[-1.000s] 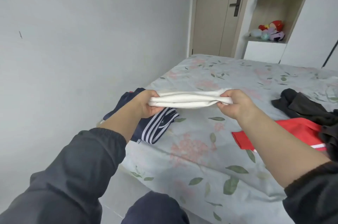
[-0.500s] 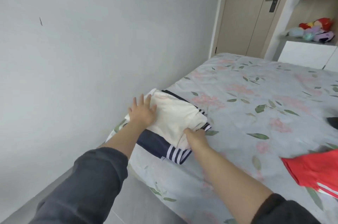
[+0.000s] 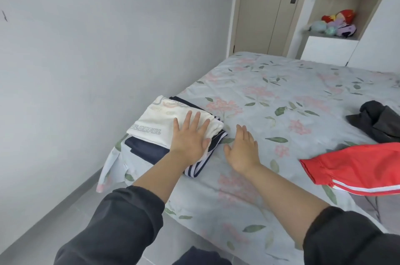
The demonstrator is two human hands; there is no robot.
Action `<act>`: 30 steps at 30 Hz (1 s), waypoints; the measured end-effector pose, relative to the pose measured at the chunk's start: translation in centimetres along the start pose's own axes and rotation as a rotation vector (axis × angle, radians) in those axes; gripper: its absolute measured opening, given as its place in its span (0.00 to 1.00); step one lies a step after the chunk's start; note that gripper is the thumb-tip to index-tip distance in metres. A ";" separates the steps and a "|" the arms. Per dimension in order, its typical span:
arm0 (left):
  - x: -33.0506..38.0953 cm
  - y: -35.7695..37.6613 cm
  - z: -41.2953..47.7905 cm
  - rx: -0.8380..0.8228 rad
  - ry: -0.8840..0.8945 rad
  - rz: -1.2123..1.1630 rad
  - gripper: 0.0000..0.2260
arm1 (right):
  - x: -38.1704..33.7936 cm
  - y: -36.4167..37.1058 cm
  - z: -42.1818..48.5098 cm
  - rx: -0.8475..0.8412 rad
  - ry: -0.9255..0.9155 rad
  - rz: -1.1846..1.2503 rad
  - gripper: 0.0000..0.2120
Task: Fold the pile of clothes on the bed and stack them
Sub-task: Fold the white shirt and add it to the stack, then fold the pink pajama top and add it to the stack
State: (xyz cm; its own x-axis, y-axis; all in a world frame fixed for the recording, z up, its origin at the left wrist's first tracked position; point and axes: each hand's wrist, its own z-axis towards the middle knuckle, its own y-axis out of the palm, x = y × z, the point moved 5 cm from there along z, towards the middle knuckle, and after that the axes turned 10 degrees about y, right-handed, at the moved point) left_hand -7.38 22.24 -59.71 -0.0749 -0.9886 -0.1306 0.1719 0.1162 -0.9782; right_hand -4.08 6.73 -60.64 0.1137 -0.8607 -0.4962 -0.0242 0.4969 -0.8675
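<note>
A folded white garment [image 3: 160,119] with printed lettering lies on top of a folded navy garment [image 3: 147,150] with white stripes, at the bed's left corner. My left hand [image 3: 190,137] lies flat with straight fingers on the right end of the white garment. Just right of the stack, my right hand [image 3: 243,147] is open with fingers straight, low over the floral sheet [image 3: 270,100]; whether it touches the sheet I cannot tell. A red garment [image 3: 357,169] with white stripes lies unfolded at the right, and a dark grey garment [image 3: 378,119] is crumpled behind it.
A grey wall runs along the left, with a strip of floor [image 3: 54,221] between it and the bed. A closed door [image 3: 266,7] and a shelf with plush toys [image 3: 333,23] stand behind the bed.
The white garment went from held in the air between both hands onto the navy one. My right hand has let go of its edge and moved right; my left hand slid to its right end.
</note>
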 end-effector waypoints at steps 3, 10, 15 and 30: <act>5.3 -2.1 1.0 0.076 0.071 0.014 0.26 | 4.5 -4.0 -0.4 0.087 -0.037 -0.220 0.33; 20.7 -2.6 2.7 0.108 0.200 -0.045 0.30 | 17.2 -12.1 -4.0 0.260 0.107 -0.429 0.31; 30.0 0.3 1.5 0.142 0.219 -0.262 0.29 | 25.9 -14.2 -7.4 0.307 0.246 -0.446 0.31; 41.4 5.3 2.4 0.117 0.401 -0.311 0.30 | 39.6 -17.5 -11.3 0.614 0.640 -0.181 0.34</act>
State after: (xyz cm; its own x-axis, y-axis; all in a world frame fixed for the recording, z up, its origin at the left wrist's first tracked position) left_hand -7.25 -18.29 -69.95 -0.5061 -0.8578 0.0896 0.1884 -0.2114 -0.9591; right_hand -10.38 -37.26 -65.50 -0.5140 -0.7377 -0.4377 0.4950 0.1617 -0.8537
